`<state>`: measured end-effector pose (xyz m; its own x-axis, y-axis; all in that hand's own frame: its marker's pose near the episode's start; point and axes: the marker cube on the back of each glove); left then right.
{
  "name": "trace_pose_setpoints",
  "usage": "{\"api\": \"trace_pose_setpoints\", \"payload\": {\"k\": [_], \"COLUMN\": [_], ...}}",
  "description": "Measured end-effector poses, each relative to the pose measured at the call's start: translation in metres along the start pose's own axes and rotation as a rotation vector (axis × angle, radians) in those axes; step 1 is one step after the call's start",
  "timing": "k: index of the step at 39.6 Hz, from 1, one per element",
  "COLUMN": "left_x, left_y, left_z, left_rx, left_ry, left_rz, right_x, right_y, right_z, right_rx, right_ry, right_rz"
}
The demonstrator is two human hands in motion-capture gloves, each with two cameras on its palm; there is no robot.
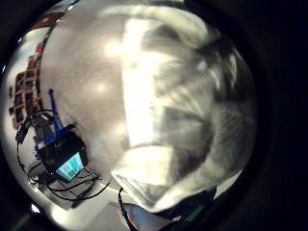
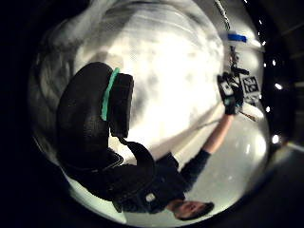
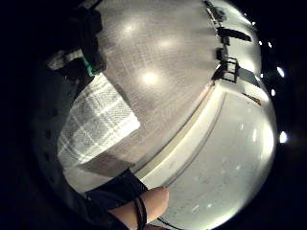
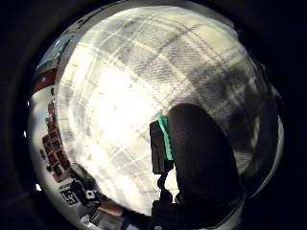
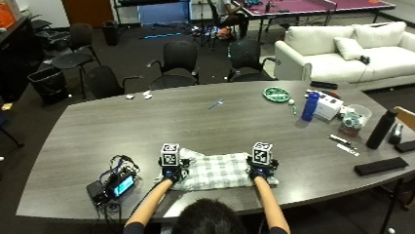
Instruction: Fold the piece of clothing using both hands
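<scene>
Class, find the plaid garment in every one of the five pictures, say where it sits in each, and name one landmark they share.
Outside view: plaid garment on the grey table, between both hands.
Left little finger view: fills the middle.
Left thumb view: behind the thumb.
Right little finger view: a corner on the table.
Right thumb view: fills most of it.
Shared landmark: the grey table.

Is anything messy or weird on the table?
Nothing really stands out. The plaid cloth lies in a bundle on the table under the left hand and right hand. Nothing looks spilled.
</scene>
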<state>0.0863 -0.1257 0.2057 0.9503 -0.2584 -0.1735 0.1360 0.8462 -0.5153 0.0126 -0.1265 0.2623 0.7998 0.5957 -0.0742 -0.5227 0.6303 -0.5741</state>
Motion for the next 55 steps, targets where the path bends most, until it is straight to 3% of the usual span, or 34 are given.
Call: {"api": "trace_pose_setpoints", "payload": {"k": [7, 18, 22, 28, 32, 37, 42, 48, 55], "left_x": [-0.018, -0.029, -0.034, -0.037, -0.032, -0.025, -0.02, -0.027, -0.038], "left_y": [-0.012, -0.011, -0.007, 0.008, 0.006, 0.013, 0.02, 0.024, 0.034], "left_z": [0.006, -0.005, -0.01, -0.008, -0.01, -0.006, -0.008, -0.023, -0.049], "left_rx": [0.025, 0.033, 0.052, -0.022, 0.037, -0.021, -0.097, -0.067, -0.011], "left_ry": [-0.021, -0.07, -0.054, 0.002, 0.044, 0.087, 0.198, 0.222, 0.241], "left_rz": [-0.054, -0.076, -0.071, -0.119, -0.057, -0.008, 0.032, 0.031, 0.033], "right_x": [-0.01, -0.024, -0.003, 0.035, 0.065, 0.107, 0.12, 0.108, 0.041], "right_y": [0.001, 0.013, 0.009, -0.003, -0.011, -0.026, -0.025, -0.043, 0.041], "right_z": [-0.006, -0.011, -0.01, -0.005, -0.003, -0.011, -0.035, -0.075, -0.175], "right_rx": [0.089, 0.244, 0.292, 0.286, 0.264, 0.272, 0.272, 0.264, 0.384], "right_ry": [-0.022, -0.024, 0.002, 0.028, 0.054, 0.048, -0.04, -0.115, -0.185], "right_rz": [0.016, -0.149, -0.11, -0.025, 0.018, 0.104, 0.105, 0.115, -0.019]}}
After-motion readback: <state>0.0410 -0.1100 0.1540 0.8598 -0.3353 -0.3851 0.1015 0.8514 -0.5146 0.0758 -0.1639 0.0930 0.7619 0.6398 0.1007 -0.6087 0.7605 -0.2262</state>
